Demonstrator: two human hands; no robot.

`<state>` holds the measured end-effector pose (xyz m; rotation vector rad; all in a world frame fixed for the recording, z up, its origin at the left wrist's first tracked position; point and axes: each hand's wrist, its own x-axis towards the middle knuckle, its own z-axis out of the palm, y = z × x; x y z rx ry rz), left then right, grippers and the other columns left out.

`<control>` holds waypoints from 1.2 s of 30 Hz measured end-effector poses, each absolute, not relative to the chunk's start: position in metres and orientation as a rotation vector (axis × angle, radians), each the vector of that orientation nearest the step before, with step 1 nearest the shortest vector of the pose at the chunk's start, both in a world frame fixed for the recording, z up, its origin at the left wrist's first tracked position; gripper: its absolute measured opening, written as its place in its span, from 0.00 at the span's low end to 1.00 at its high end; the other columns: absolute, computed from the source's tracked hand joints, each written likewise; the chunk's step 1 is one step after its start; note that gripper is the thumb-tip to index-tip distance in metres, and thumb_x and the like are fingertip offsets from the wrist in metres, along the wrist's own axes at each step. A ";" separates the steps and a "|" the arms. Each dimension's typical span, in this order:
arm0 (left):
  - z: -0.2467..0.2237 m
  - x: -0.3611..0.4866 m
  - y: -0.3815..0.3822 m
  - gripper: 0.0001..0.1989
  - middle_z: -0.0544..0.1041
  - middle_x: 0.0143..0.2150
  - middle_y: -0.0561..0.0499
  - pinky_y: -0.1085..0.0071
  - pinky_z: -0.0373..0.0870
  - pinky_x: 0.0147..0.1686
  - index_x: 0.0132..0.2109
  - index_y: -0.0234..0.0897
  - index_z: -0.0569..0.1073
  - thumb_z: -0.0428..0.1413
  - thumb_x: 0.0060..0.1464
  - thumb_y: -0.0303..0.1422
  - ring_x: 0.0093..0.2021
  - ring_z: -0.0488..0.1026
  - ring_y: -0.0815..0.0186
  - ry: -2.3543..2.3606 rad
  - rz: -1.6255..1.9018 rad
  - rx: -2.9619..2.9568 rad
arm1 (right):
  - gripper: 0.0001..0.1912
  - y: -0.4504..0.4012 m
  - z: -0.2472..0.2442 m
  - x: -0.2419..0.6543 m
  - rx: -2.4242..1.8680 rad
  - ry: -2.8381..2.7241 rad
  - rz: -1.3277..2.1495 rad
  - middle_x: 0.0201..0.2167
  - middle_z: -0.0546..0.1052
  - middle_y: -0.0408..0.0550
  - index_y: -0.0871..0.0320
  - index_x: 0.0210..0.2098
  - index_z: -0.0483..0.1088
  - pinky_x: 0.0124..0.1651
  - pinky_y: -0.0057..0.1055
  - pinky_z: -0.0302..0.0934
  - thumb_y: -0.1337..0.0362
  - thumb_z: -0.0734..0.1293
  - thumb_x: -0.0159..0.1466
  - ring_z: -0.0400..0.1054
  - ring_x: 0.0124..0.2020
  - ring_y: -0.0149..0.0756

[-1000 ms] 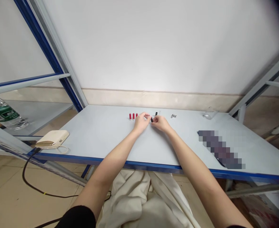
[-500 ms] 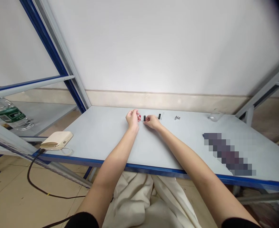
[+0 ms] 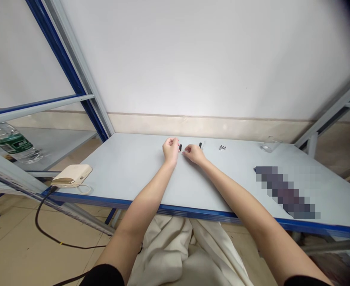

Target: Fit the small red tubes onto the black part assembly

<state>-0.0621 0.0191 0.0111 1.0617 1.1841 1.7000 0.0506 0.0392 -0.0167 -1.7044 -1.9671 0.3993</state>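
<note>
My left hand is closed with its fingers curled, just above the back part of the table. A small red object shows only as a sliver at its fingertips; its kind is unclear. Between the hands is a short black cylinder, right beside the left fingers. Close to it on the right, my right hand has its thumb and fingers drawn together in a pinch, and what they hold, if anything, is too small to make out. Behind the right hand stands a second black cylinder.
Several small shiny metal pieces lie right of the hands. Farther right is a clear glass; a blurred-out dark item lies nearer. A cream-coloured box with a cable sits at the left edge. Frame posts flank the table.
My left hand has moved slightly right, towards the black cylinder, and its red object is now mostly hidden. My right fingertips have shifted a little right, away from that cylinder.
</note>
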 end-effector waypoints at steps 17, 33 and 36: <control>-0.011 -0.039 -0.006 0.10 0.72 0.26 0.52 0.74 0.57 0.28 0.29 0.36 0.71 0.47 0.53 0.33 0.26 0.65 0.70 1.303 0.972 2.332 | 0.23 0.061 -0.028 0.135 -2.012 -1.658 0.456 0.41 0.75 0.51 0.60 0.44 0.70 0.41 0.28 0.56 0.55 0.69 0.51 0.68 0.42 0.38; -0.011 -0.041 -0.003 0.15 0.76 0.35 0.50 0.70 0.67 0.37 0.48 0.38 0.70 0.48 0.54 0.32 0.35 0.71 0.65 1.372 0.969 2.282 | 0.08 0.035 -0.012 0.117 -1.764 -1.773 0.595 0.23 0.73 0.44 0.61 0.26 0.71 0.29 0.25 0.53 0.63 0.67 0.48 0.65 0.27 0.31; -0.013 -0.042 -0.002 0.20 0.76 0.40 0.49 0.69 0.67 0.41 0.56 0.39 0.65 0.48 0.55 0.31 0.40 0.72 0.64 1.329 1.012 2.290 | 0.08 0.022 -0.008 0.115 -1.637 -1.840 0.653 0.21 0.72 0.43 0.62 0.24 0.70 0.28 0.24 0.52 0.63 0.66 0.48 0.63 0.24 0.29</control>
